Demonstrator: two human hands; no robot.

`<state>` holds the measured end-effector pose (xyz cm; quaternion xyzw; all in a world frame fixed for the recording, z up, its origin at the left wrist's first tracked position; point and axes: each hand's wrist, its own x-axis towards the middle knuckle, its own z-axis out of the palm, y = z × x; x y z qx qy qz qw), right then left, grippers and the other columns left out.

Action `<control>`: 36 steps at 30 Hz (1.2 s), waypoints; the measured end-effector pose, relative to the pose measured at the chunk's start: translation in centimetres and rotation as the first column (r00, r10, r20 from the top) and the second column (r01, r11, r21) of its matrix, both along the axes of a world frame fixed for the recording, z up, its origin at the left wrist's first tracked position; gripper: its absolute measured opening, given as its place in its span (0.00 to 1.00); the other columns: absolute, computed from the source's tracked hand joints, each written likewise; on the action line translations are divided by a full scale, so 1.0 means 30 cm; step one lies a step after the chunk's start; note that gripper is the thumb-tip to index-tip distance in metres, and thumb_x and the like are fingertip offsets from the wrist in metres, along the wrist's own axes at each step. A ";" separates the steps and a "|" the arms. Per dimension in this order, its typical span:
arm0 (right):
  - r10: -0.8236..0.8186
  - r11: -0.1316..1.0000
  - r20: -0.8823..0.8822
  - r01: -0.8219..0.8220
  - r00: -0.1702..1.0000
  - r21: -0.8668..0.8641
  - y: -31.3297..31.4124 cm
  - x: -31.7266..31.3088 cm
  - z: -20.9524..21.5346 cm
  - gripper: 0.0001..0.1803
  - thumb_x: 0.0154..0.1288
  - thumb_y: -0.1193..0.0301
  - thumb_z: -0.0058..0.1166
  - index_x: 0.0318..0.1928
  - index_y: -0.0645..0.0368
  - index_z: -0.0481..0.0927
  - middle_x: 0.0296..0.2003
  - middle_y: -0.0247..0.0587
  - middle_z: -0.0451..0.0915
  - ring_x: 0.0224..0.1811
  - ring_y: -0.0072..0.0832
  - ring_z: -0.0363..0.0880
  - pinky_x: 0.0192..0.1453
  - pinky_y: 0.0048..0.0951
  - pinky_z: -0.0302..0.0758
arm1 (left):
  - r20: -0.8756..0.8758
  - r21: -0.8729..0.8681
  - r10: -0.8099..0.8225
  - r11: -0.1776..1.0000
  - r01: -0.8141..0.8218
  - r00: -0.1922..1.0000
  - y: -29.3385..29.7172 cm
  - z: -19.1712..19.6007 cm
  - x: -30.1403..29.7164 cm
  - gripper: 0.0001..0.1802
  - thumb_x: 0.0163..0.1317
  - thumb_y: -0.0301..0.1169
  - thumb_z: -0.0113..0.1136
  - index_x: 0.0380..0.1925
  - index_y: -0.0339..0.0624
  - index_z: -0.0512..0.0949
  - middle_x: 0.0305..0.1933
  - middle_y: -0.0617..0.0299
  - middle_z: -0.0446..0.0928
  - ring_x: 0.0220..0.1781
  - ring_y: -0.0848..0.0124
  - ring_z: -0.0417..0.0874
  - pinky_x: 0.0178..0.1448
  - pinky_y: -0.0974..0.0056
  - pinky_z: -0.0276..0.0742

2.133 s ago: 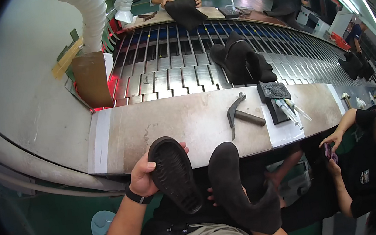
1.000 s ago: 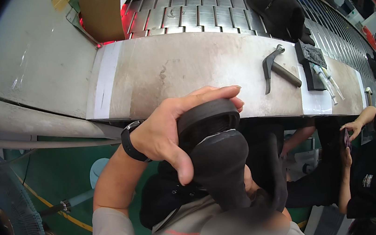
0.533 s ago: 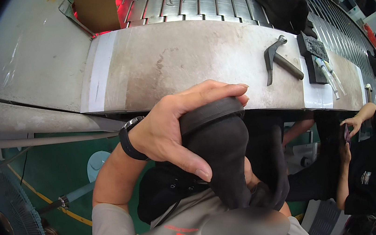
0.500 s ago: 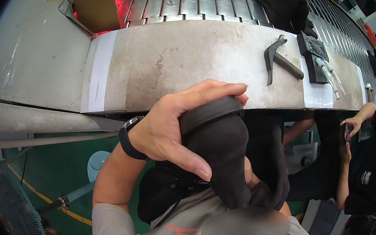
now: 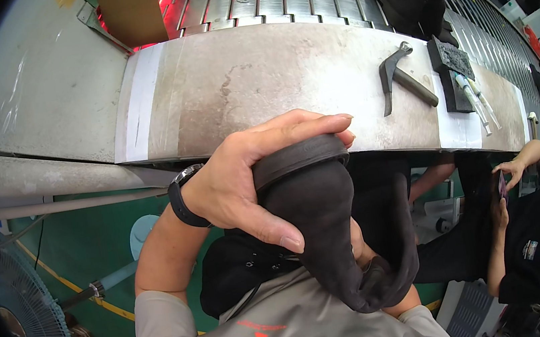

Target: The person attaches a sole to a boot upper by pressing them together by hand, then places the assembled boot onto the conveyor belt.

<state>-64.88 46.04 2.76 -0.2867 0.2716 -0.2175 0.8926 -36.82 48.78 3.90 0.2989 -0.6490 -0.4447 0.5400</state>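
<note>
My left hand [image 5: 237, 179], with a dark watch [image 5: 186, 195] on its wrist, is closed round a dark suede-like boot [image 5: 310, 197]. Its fingers lie across the sole [image 5: 299, 158], which faces up toward the bench, and the thumb presses on the upper's side. The boot's soft shaft hangs down and curls to the right in front of my grey shirt. Behind the boot, only a strip of my right hand [image 5: 357, 238] shows, against the upper; its fingers are hidden.
A pincer-headed hammer [image 5: 407, 81], a black block [image 5: 453, 75] and syringe-like tubes [image 5: 476, 99] lie on the bench [image 5: 259, 82]. Beyond it, another dark boot [image 5: 408, 0] rests on a slatted metal conveyor [image 5: 263, 4]. A fan [image 5: 26, 326] stands left; a co-worker [image 5: 534, 237] holds a phone at right.
The boot's hanging shaft has shifted down and spread a little to the right. My left hand keeps its hold and has moved slightly up and left in view.
</note>
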 end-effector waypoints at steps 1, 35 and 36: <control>0.001 1.000 0.001 -0.001 1.000 0.001 -0.002 0.002 0.000 0.56 0.72 0.27 0.42 0.81 0.61 0.62 0.70 0.63 0.75 0.68 0.57 0.80 0.73 0.71 0.72 | 0.001 0.001 -0.001 1.000 0.001 1.000 -0.002 0.000 -0.001 0.69 0.36 0.46 0.94 0.77 0.24 0.68 0.69 0.35 0.78 0.71 0.50 0.80 0.75 0.48 0.76; 0.011 0.990 0.092 -0.024 0.996 0.137 -0.016 0.026 -0.024 0.58 0.69 0.25 0.44 0.83 0.57 0.59 0.74 0.58 0.72 0.70 0.56 0.77 0.76 0.73 0.66 | -0.005 0.159 0.084 0.984 -0.083 0.996 -0.024 0.038 -0.008 0.57 0.51 0.41 0.86 0.77 0.27 0.68 0.72 0.46 0.79 0.72 0.60 0.81 0.77 0.56 0.75; -0.001 0.989 0.099 -0.013 0.995 0.148 -0.022 0.026 -0.025 0.58 0.69 0.25 0.44 0.83 0.56 0.59 0.74 0.58 0.72 0.70 0.56 0.77 0.76 0.73 0.66 | 0.073 0.175 0.126 0.975 -0.137 0.989 -0.013 0.065 -0.007 0.54 0.53 0.39 0.84 0.77 0.27 0.69 0.71 0.46 0.80 0.70 0.60 0.83 0.76 0.57 0.77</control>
